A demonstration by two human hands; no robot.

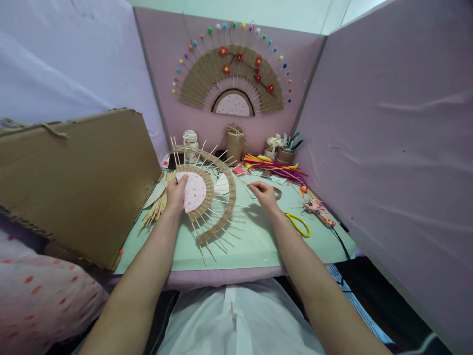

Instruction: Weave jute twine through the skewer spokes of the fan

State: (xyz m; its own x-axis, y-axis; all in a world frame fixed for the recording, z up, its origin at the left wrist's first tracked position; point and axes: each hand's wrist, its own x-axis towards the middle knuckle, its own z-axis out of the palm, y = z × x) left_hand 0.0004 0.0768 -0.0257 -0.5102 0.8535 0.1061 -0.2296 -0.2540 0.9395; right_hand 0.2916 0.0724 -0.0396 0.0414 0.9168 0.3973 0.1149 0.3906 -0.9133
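Observation:
My left hand (176,193) grips a half-round fan by its straight edge, thumb on the white fabric half-circle (194,191) with pink dots. The fan's thin wooden sticks (220,199) spread out toward the right. Brown twine is woven through them in an inner band (209,188) and a narrower outer band (232,190), with bare stick between. Just right of the fan's outer edge, my right hand (264,194) is closed in a pinch. Between its fingertips runs a thin strand that looks like twine; its far end is hard to make out.
Yellow-handled scissors (298,225) and a patterned glue gun (320,213) with a cord lie at right. Behind are coloured pipe cleaners (277,168), a twine roll (235,143) and a jar (190,139). Cardboard (74,182) stands left; a finished fan (232,79) hangs on the back wall.

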